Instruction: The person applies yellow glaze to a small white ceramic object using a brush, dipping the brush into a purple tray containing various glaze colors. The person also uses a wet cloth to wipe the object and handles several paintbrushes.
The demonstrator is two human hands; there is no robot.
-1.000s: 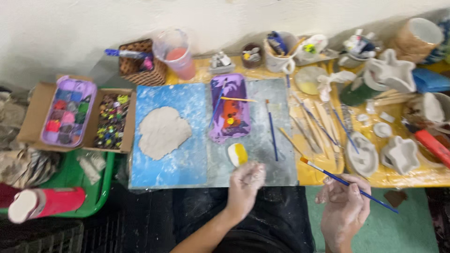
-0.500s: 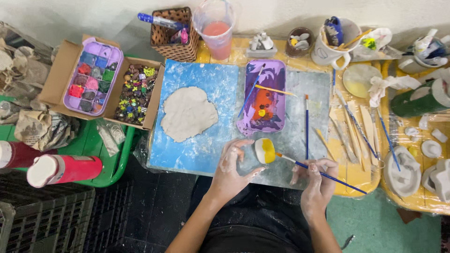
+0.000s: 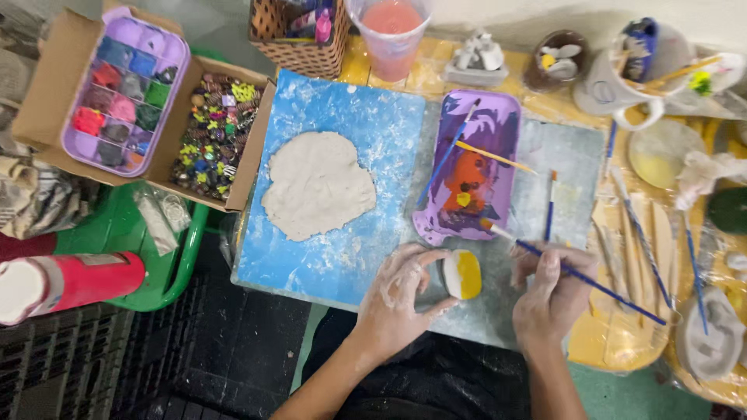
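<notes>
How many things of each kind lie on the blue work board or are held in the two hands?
On the blue work board and in the hands:
Flat white clay slab: 1
Purple plastic paint tray: 1
Thin paint brushes: 4 (blue tray brush, yellow tray brush, loose blue brush, held blue brush in the right hand)
Small round yellow-painted piece, in the left hand: 1
Total: 7

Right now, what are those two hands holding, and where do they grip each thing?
The left hand grips a small yellow-painted piece by its sides. The right hand holds a blue paintbrush around mid-handle.
</notes>
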